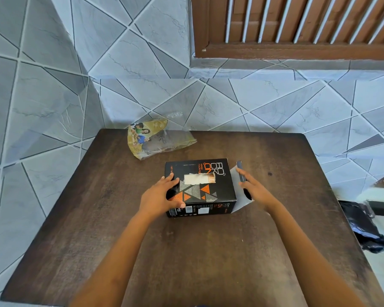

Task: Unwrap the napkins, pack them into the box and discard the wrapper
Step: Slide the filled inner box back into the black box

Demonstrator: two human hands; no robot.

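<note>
A black box (217, 187) with orange and grey triangles lies in the middle of the dark wooden table (186, 251). White napkins (194, 179) show through a torn opening in its top. My left hand (162, 196) rests on the box's left end, thumb on the front edge, fingers on top. My right hand (256, 189) sits with its fingers apart against the box's open end flap (242, 197), which sticks out to the right. The empty wrapper (155, 138), gold with a printed picture and clear plastic, lies crumpled at the table's far edge.
Tiled walls stand close behind and to the left of the table. A brown louvred window (297, 25) is at the upper right. A black plastic bag (364, 227) lies on the floor to the right of the table.
</note>
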